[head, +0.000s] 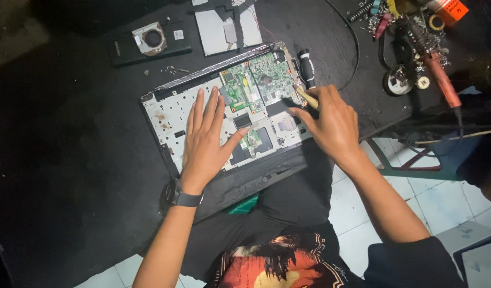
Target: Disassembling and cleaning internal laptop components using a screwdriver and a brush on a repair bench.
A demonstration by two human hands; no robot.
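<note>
Laptop chassis (170,114) under left hand (205,141)

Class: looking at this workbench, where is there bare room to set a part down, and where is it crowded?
Bare: the dark tabletop left of the opened laptop, below the fan module. Crowded: the tool clutter at top right, and the circuit board by the right hand.

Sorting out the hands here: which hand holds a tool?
The right hand pinches a pale-handled brush at the motherboard; the left hand lies flat, empty.
</note>
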